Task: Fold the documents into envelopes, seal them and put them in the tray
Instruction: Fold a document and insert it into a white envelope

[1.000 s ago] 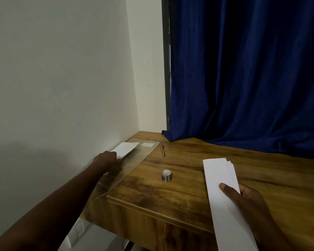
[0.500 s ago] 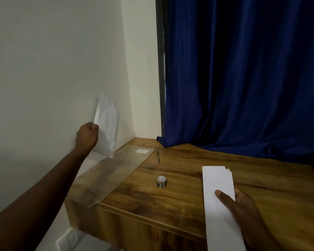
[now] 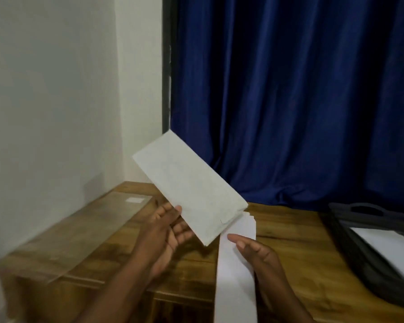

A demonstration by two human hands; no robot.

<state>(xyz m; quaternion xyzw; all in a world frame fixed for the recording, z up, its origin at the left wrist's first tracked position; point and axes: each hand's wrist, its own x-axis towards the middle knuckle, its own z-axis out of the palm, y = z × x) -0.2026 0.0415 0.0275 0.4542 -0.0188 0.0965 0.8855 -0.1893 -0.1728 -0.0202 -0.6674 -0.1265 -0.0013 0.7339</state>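
Head view: the left hand has swung the envelope it grips from the table's left edge to the folded document gripped by the right hand, so insertion looks next, tray at right.

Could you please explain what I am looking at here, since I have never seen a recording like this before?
There is no robot: a person wears a camera on the head, so this one view looks forward and down at their own hands. The left hand holds up a white envelope, tilted. The right hand holds a folded white document just above a wooden table. A clear plastic sleeve lies on the table's left side. At the right, a dark tray already holds something white. A blue curtain hangs behind.
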